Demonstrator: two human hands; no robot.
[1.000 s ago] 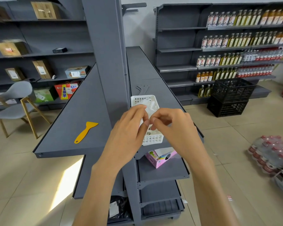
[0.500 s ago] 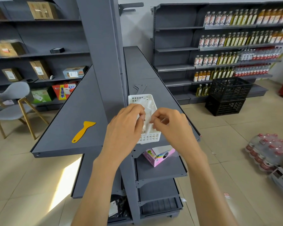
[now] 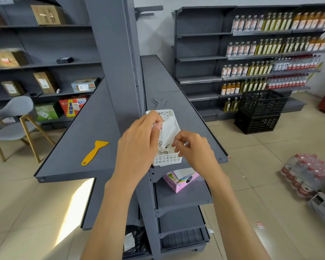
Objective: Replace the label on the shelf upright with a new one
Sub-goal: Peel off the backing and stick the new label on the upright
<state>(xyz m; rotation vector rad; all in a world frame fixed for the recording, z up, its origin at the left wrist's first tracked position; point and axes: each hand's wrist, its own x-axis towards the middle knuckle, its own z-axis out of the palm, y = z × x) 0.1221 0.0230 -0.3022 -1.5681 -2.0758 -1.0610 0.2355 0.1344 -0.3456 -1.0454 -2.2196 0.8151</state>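
Note:
Both my hands hold a white label sheet (image 3: 168,133) above a small white plastic basket (image 3: 167,160) on the grey shelf. My left hand (image 3: 139,145) pinches the sheet's upper left edge with thumb and fingers. At the sheet's lower right corner my right hand (image 3: 193,149) pinches a curling layer between its fingertips. The sheet is bent and shows some black print near its lower part. The grey shelf upright (image 3: 113,59) rises just left of the basket; I see no label on its visible face.
A yellow plastic scraper (image 3: 94,152) lies on the left grey shelf (image 3: 79,139). A pink box (image 3: 180,180) sits one shelf below the basket. Black crates (image 3: 261,111) stand on the floor at right, bottle packs (image 3: 308,175) far right, a grey chair (image 3: 13,119) at left.
My hands have drawn slightly apart, the left one rising, and the white sheet now shows spread and curling between them. The view has shifted a little.

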